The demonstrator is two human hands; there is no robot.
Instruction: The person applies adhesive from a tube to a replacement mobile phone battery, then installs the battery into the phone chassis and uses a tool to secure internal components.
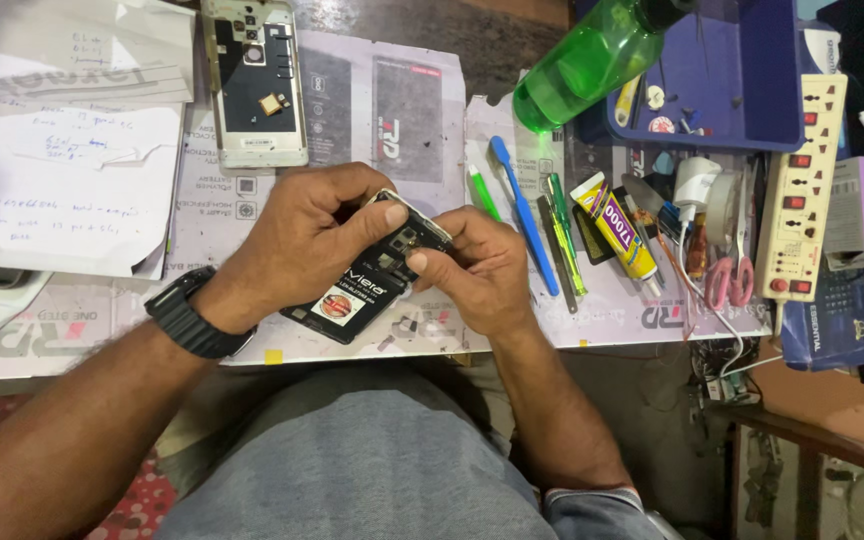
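An opened black phone with its back off and a battery showing lies tilted above the mat, gripped by both hands. My left hand wraps the phone's upper left edge, thumb on top. Fingertips of my right hand pinch the phone's top right corner near the camera area. A black watch is on my left wrist. The phone's detached back shell, pale gold with a dark inside, lies at the top of the mat.
A pale work mat covers the table. Papers lie left. Right of my hands are a blue toothbrush, green-handled tools, a glue tube, pink scissors, a green bottle, a blue tray and a power strip.
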